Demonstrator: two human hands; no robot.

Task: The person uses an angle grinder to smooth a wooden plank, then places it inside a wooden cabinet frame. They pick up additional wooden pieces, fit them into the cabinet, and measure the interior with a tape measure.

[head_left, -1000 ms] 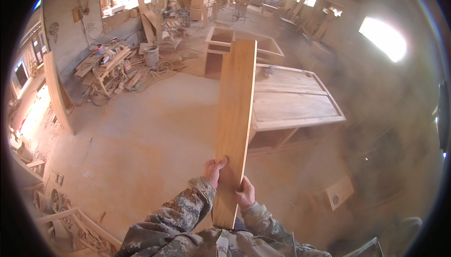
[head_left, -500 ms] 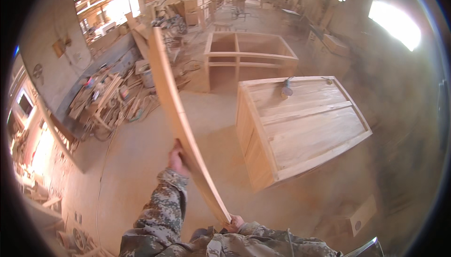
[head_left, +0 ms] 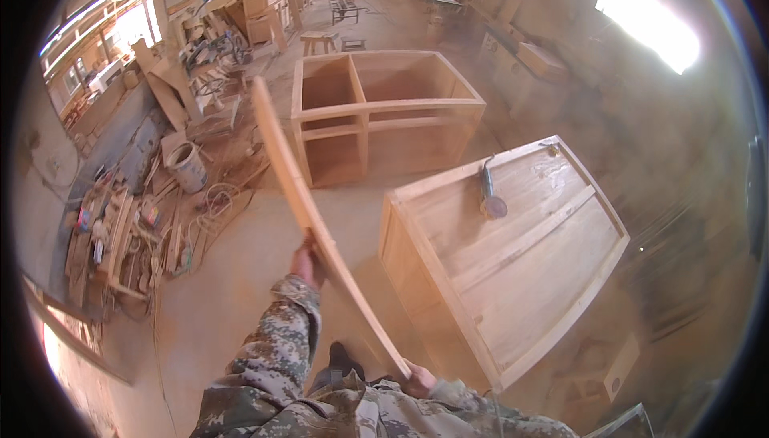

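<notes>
A long wooden board (head_left: 290,167) is held on edge in front of me, slanting from the upper left down toward my waist. My left hand (head_left: 308,263) is closed on it about midway along, its fingers partly behind the wood. Closed round the near end is my right hand (head_left: 418,379). To the right of the board lies a wooden cabinet (head_left: 521,254) with its framed panel facing up. A grinder-like power tool with a round disc (head_left: 493,204) rests on that panel. Farther ahead stands an open cabinet frame (head_left: 386,106) with compartments.
Scrap wood (head_left: 120,238) is heaped along the left wall, near a dirty bucket (head_left: 187,167). A cable (head_left: 158,342) runs over the floor at left. Small stools (head_left: 320,41) and benches stand farther back. A wooden box (head_left: 617,370) sits at lower right.
My view has shifted to the right and forward, so the cabinets appear nearer and farther left or lower. Both hands keep hold of the board.
</notes>
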